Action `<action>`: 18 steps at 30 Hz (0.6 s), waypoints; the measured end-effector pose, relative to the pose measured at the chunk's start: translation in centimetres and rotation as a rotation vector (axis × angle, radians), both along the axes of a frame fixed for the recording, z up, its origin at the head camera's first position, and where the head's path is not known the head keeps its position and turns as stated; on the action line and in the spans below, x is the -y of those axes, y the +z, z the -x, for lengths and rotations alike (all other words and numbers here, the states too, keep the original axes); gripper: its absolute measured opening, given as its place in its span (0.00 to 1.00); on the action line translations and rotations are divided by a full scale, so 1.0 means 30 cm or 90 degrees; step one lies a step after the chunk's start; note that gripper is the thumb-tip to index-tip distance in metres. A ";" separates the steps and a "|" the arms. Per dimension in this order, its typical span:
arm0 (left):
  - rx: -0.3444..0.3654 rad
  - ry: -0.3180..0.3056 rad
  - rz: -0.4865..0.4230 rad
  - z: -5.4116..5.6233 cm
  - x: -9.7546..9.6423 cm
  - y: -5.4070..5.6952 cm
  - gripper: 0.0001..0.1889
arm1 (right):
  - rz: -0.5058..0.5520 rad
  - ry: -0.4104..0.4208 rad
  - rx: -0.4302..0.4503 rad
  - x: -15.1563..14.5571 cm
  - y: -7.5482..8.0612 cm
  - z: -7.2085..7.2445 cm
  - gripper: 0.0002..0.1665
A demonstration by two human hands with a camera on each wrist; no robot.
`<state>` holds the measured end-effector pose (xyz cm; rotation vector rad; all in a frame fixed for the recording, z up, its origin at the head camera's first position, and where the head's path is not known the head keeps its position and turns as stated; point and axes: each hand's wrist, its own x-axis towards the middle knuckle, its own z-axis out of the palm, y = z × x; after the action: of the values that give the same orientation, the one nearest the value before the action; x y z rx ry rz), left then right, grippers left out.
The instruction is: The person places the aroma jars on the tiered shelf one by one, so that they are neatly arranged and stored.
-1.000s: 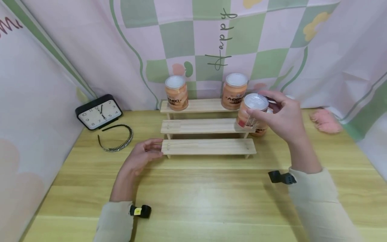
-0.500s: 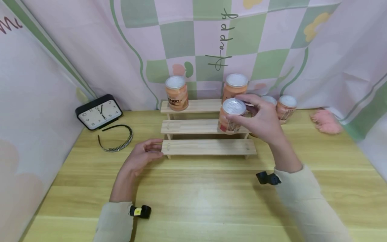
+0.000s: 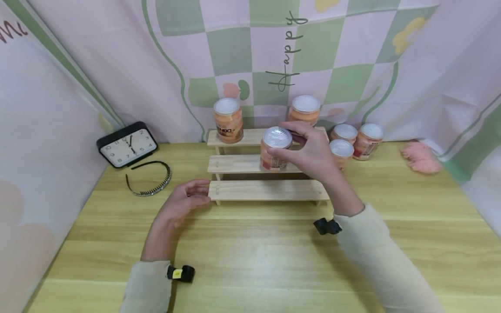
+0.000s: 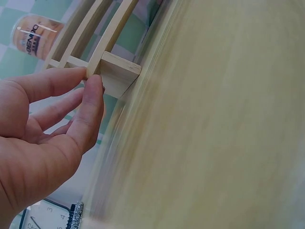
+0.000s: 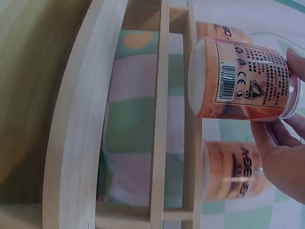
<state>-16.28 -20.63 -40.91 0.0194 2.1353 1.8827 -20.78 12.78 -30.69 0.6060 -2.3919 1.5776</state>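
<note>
A three-step wooden display shelf stands on the table. My left hand pinches the left end of its lowest step between thumb and fingers, plain in the left wrist view. My right hand grips an orange can with a silver lid by its upper part. That can is upright over the middle step; in the right wrist view its white base hangs apart from the middle plank. On the top step stand two similar cans, one at the left and one at the right, partly hidden behind my right hand.
Several more orange cans stand on the table right of the shelf, one partly behind my right wrist. A black clock and black headband lie left; a pink fluffy thing lies far right. A patterned curtain hangs behind.
My right hand has carried the can leftward, from the shelf's right end to over the middle step. The cans at the right have come into fuller view. My left hand has stayed put.
</note>
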 end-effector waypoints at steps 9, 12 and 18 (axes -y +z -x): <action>-0.002 -0.005 -0.003 0.004 -0.001 -0.004 0.30 | 0.019 0.032 -0.007 0.071 -0.028 0.021 0.33; -0.002 -0.005 -0.005 0.002 0.000 -0.002 0.30 | 0.027 0.038 -0.007 0.098 -0.029 0.023 0.33; 0.000 -0.006 -0.008 0.003 0.001 -0.003 0.30 | 0.039 0.050 -0.008 0.149 -0.034 0.029 0.33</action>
<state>-16.36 -20.65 -41.00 0.0330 2.1196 1.8909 -21.65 8.30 -31.70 0.7048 -2.3273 1.6669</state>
